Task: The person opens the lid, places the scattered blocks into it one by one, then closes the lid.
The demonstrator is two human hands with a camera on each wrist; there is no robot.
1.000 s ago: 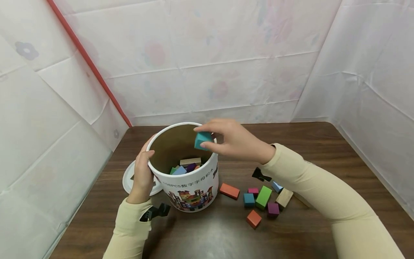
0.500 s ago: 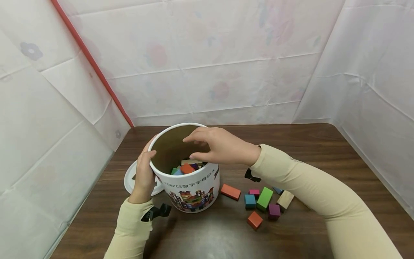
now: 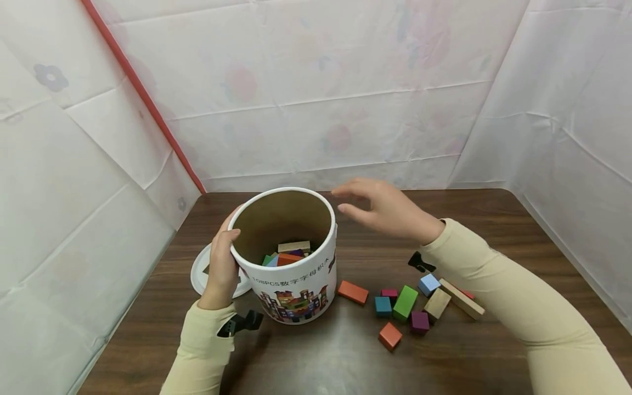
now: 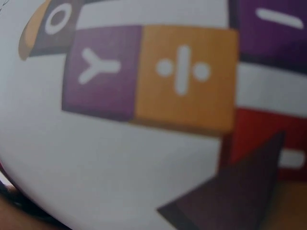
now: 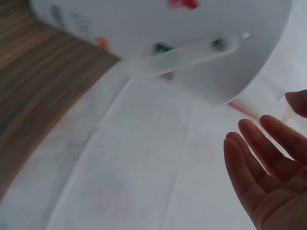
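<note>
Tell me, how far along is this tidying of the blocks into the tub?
Partly done. Several blocks already lie inside the tub. The left hand grips its rim, while the right hand hovers open and empty beside it. About nine loose blocks remain on the table, among them an orange block nearest the tub, and the lid lies off to the side.

Both arms wear close-fitting, long, pale cream sleeves of fine ribbed knit, ending at the wrists. A small black clip-like fitting sits at the left cuff [image 3: 239, 323] and another at the right cuff [image 3: 420, 263]. The left hand [image 3: 222, 269] and right hand [image 3: 390, 211] are bare.
</note>
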